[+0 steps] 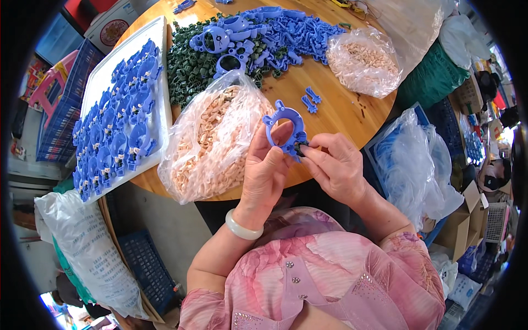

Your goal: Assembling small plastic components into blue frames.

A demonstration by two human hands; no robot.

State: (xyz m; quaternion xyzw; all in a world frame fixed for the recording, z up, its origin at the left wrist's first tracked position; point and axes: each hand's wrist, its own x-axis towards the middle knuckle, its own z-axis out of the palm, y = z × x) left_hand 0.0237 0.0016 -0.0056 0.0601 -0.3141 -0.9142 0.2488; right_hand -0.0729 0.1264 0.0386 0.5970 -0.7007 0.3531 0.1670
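Observation:
My left hand is closed on a blue plastic ring-shaped part with small ears on its rim, held up above the table's near edge. At the ring's lower right, my right hand pinches a small dark green plastic piece against it. Just beyond the hands lie two small blue limb-like parts. Beside my left hand sits a clear plastic bag of small flesh-coloured pieces. Exactly how the green piece meets the ring is hidden by my fingers.
Dark green pieces and blue parts are heaped on the round wooden table. A white tray at left carries rows of blue assemblies. Another bag of flesh-coloured pieces lies far right. Crates and plastic bags surround the table.

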